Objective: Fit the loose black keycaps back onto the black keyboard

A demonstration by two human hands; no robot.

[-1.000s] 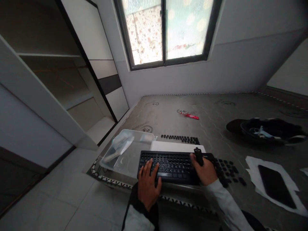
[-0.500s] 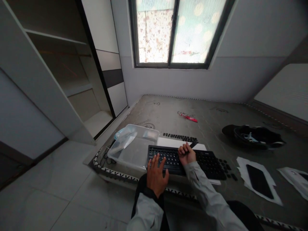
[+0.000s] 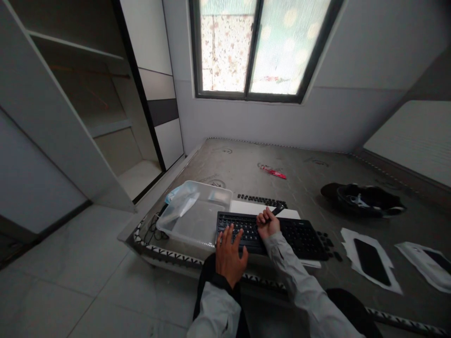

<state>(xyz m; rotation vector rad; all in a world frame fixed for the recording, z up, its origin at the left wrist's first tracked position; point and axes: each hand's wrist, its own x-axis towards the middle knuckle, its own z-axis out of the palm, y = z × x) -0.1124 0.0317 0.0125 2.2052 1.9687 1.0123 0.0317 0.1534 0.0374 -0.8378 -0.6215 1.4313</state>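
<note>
While beside the keyboard (image 3: 299,236), tub (image 3: 200,223) with bag (image 3: 185,201).

This looks like a bedroom, with a mattress (image 3: 236,162) and open wardrobe (image 3: 121,145).

- Single head cam: above keyboard (image 3: 299,237), on its near side.
- Faces forward and down, past keyboard to window (image 3: 275,51) beyond it.
- Mid-range, wide: keyboard small, room showing well around it.
</note>
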